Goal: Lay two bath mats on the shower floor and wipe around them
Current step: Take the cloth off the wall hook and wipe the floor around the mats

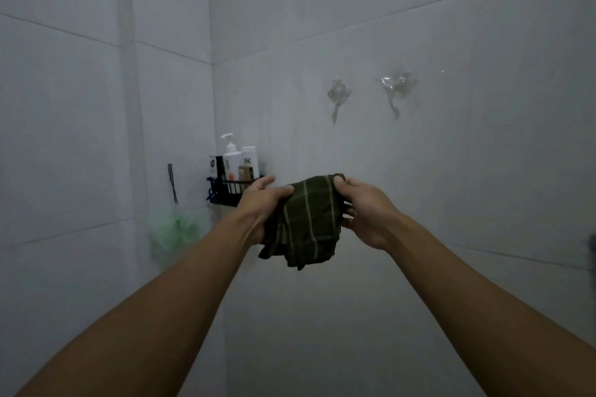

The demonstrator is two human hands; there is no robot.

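While both bare arms reach toward the tiled corner, the left hand (261, 203) and the right hand (362, 208) each clutch an upper edge of a dark green cloth with thin pale checked lines (304, 224), which hangs bunched between them in front of the pale grey tiled wall (451, 171). Just behind the left hand, a black wire corner shelf (225, 188) holds a white pump bottle (232, 161) and a white bottle lettered "INC" (249, 161); other labels are unreadable. Two clear adhesive hooks (337, 97) sit higher on the wall, and a pale green mesh sponge (180, 229) hangs below the shelf.
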